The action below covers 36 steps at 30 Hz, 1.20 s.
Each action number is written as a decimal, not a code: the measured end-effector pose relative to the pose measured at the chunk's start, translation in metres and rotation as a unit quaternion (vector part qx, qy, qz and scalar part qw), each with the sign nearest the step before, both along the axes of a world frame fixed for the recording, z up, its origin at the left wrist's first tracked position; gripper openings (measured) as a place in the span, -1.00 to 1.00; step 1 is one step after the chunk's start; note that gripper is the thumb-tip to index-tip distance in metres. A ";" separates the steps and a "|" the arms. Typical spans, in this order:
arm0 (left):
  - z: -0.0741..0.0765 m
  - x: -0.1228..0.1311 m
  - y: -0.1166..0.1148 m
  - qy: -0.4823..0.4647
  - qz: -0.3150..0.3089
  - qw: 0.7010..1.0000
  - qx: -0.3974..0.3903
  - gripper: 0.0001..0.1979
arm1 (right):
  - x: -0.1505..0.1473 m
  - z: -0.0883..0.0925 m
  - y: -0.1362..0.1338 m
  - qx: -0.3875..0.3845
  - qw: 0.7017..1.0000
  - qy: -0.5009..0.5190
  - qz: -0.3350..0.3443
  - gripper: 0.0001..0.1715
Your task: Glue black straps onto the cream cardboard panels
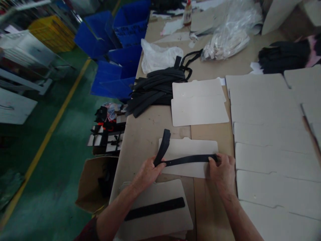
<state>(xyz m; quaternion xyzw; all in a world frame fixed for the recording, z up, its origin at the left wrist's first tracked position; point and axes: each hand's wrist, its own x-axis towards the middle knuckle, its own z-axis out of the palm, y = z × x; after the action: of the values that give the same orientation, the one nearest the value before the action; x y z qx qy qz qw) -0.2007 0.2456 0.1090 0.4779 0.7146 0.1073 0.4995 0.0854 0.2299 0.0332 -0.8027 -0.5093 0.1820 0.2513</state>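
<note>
A black strip (188, 160) is stretched across a pale board (193, 145) on the table. My left hand (149, 172) is closed on the strip's left end and also on a folded bundle of black strips (163, 145) that sticks up from it. At the right end, my right hand (222, 169) pinches the strip near the board's right edge. Nearest me lies a stack of pale boards (160, 222), its top one bearing a black strip (156, 208). Beyond the stretched strip, two overlapping pale boards (199, 110) lie flat.
A pile of black strips (155, 87) lies at the table's left edge, beside a white plastic bag (160, 57). Rows of pale boards (271, 134) cover the right side. Blue bins (112, 75) and a cardboard box (87, 184) stand left of the table.
</note>
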 end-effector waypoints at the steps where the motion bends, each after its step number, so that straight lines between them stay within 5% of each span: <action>1: 0.001 0.000 0.000 0.003 0.000 1.000 -0.007 -0.76 | 0.001 -0.001 0.000 -0.001 1.000 -0.002 0.004 -0.55; 16: -0.035 0.004 0.029 0.124 -0.008 0.992 0.026 -0.83 | 0.001 0.004 0.001 -0.002 1.000 -0.007 0.021 -0.58; 36: -0.035 0.006 0.029 0.151 -0.039 0.987 0.037 -0.85 | 0.001 0.004 0.001 0.002 1.000 -0.017 0.023 -0.61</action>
<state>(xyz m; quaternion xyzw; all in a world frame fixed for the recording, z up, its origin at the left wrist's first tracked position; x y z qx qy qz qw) -0.1944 0.2749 0.0739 0.5339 0.7581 0.0408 0.3722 0.0862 0.2313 0.0369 -0.7930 -0.5323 0.1733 0.2405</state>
